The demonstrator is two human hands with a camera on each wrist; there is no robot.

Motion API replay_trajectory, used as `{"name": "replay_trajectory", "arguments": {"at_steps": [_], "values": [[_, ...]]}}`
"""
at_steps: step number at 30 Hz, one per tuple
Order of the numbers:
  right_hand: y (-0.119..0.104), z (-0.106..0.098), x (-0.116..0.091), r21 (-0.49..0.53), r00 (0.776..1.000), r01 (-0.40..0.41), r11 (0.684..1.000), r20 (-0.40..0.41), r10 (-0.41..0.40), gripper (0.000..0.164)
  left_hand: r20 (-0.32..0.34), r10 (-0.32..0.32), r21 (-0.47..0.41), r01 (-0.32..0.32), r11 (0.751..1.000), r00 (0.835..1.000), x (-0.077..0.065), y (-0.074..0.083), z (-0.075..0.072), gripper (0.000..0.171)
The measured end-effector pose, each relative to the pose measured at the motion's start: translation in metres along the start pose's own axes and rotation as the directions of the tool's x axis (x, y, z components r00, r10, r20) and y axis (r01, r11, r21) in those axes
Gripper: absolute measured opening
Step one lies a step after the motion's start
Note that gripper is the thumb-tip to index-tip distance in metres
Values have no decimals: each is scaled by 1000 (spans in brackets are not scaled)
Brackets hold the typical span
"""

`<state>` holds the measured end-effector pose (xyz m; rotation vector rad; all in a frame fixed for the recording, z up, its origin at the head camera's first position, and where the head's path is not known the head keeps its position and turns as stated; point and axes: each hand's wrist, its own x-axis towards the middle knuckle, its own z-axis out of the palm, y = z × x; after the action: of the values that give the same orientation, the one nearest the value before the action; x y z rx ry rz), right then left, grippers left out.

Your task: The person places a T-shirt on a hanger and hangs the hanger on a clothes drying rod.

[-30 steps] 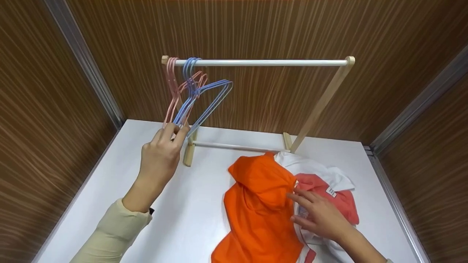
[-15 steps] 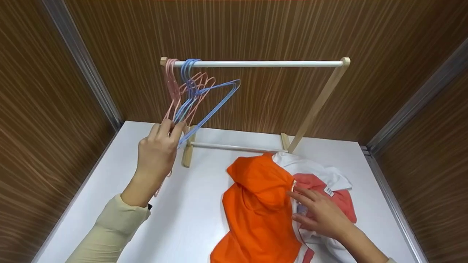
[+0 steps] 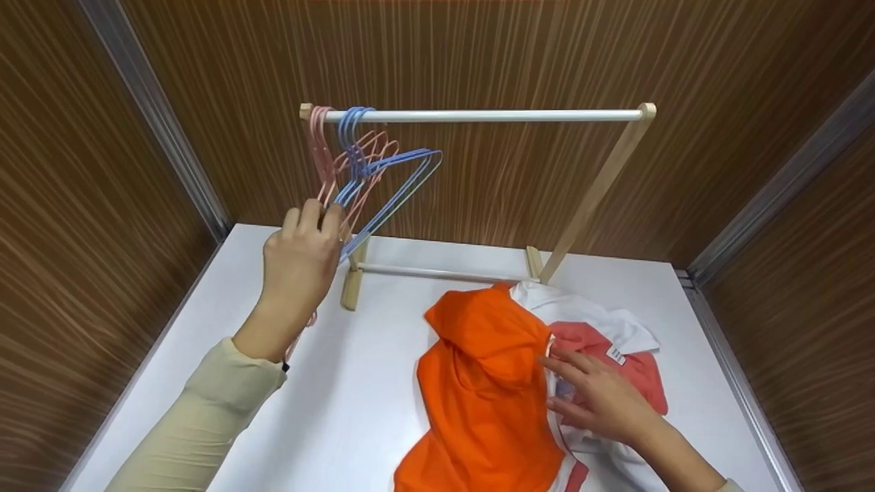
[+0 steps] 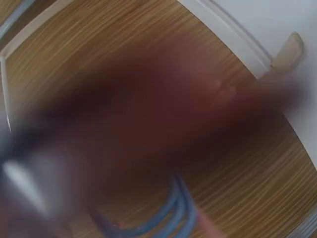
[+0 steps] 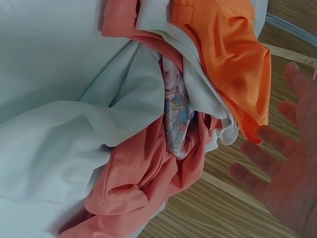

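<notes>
My left hand (image 3: 301,249) reaches up to the hangers at the left end of the rack, its fingers curled round their wires. These are blue wire clothes hangers (image 3: 403,160) and pink ones (image 3: 319,140), hooked over the white rail. The left wrist view is mostly blurred by the hand, with blue hooks (image 4: 181,213) at its bottom. My right hand (image 3: 601,400), fingers spread and loose, hovers at the edge of an orange shirt (image 3: 485,389) and holds nothing. Under and beside that shirt lie a coral garment (image 3: 646,383) and a white garment (image 3: 581,307).
A clothes rack stands at the back, with a white rail (image 3: 492,116), a wooden post (image 3: 595,198) on the right and a low crossbar (image 3: 444,275). The white tabletop (image 3: 355,410) is bounded by wood-grain walls (image 3: 478,55) at the back and sides.
My left hand has moved a little upward along the hangers, which swing slightly and stay hooked on the rail. The right hand and the clothes stay practically still.
</notes>
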<state>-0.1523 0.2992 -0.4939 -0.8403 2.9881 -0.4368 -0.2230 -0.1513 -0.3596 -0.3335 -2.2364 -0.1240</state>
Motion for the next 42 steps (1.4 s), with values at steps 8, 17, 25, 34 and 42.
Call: {"name": "replay_trajectory", "arguments": {"at_steps": [8,17,25,34,42], "values": [[0,2,4,-5,1000,2,1000,13,-2,62,27,-10,6,10,1000,1000,6,1,2,18],[6,11,19,-9,999,40,999,-29,-40,64,81,-48,-67,53,996,996,4,-2,7,17],[10,16,27,18,998,-29,999,-54,30,66,100,-97,-232,118,966,990,1,-5,0,20],[15,14,37,164,997,-69,984,-35,75,68,134,-82,-203,108,973,988,2,-1,-11,18],[18,16,42,341,997,-10,940,-73,38,55,279,-43,-220,108,969,959,6,7,-17,24]]}}
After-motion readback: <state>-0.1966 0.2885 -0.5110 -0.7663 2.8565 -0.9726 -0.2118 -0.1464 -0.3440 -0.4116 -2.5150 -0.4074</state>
